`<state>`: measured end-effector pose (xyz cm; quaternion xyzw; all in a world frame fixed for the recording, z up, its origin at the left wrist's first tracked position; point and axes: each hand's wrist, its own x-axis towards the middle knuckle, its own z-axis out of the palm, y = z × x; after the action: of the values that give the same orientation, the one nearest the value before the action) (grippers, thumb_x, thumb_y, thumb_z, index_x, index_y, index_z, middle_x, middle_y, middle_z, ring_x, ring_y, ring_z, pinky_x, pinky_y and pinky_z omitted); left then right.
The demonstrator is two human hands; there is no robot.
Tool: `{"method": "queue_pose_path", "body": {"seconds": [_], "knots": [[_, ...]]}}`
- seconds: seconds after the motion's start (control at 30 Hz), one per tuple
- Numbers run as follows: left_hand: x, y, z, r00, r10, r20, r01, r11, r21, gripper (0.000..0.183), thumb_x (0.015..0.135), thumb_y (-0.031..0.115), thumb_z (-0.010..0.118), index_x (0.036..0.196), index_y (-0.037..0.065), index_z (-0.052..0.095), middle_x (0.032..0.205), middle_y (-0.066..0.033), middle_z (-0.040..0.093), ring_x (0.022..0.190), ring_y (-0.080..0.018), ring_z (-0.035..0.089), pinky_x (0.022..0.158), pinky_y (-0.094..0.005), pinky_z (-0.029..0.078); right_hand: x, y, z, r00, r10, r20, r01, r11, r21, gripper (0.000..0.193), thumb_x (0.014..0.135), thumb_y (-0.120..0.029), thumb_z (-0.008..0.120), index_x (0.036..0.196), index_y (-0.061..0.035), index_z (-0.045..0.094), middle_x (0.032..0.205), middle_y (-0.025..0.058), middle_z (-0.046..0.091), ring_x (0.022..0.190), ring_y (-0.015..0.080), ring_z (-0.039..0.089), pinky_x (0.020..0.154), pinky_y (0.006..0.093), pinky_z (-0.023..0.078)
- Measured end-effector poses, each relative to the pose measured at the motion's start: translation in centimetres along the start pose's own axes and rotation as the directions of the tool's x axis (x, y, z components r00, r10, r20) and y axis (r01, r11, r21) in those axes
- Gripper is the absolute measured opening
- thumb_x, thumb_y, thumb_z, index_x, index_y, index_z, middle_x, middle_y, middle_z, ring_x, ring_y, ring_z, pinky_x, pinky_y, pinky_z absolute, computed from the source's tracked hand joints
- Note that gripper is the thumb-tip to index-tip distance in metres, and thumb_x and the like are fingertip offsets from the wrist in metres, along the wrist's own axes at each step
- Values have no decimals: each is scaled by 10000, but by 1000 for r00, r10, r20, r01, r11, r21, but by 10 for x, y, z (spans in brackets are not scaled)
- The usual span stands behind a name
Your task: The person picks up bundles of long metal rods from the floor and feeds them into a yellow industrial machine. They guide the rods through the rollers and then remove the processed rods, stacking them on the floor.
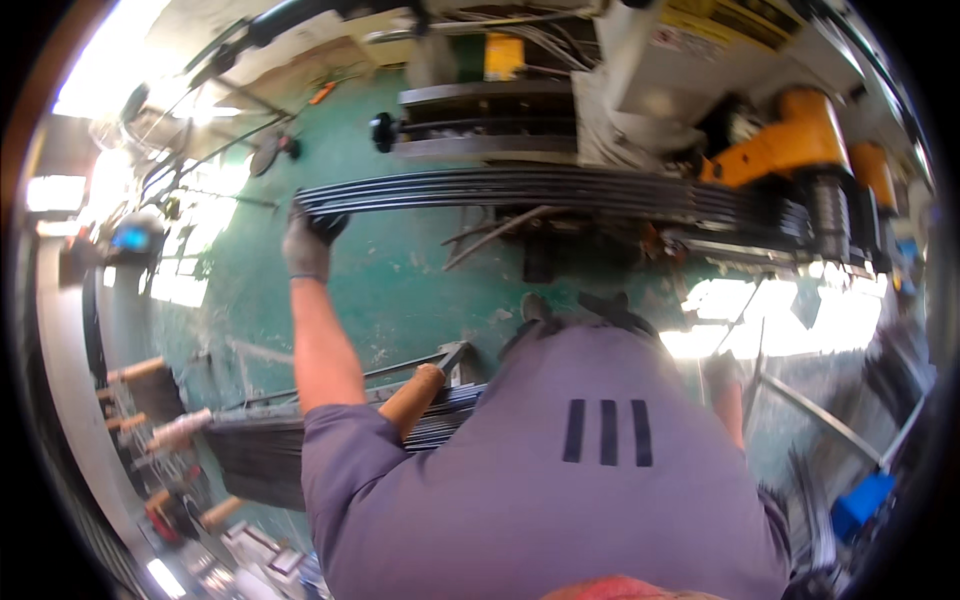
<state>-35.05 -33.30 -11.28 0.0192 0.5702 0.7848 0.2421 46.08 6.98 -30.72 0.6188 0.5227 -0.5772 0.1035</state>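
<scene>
Several black bars [520, 188] in left fingers [329, 227]

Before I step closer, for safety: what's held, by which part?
The left hand holds black bars by their left end; the right hand, too blurred to tell.

I can read no words or numbers: toward one o'clock, the yellow-and-black sign [735, 22] is too blurred; toward half past four, my shirt [540, 480] bears three dark bars [608, 433].

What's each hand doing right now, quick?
Left hand: closed on the end of the long dark bars.
Right hand: too blurred to tell.
</scene>
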Motion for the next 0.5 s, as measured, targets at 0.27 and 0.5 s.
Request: {"method": "queue_pose_path", "body": {"seconds": [0.27,0.5], "knots": [[16,-1,10,995,-13,102,24,994,-111,660,1121,551,413,1490,11,507,1441,-199,597,1341,-396,561,1147,-555,475,27,-47,-24,990,43,-131,76,626,776,217,1068,-297,643,1010,-99,576,735,31,563,601,180,546,548,337,464],[-50,-130,110,899,-166,-404,31,947,-320,748,1106,577,406,1522,-43,437,1598,-242,452,1428,-448,480,1205,-621,399,118,-20,-107,979,164,-123,-40,740,671,425,1009,-324,725,1265,7,649,979,165,766,753,267,747,582,359,559]]}}
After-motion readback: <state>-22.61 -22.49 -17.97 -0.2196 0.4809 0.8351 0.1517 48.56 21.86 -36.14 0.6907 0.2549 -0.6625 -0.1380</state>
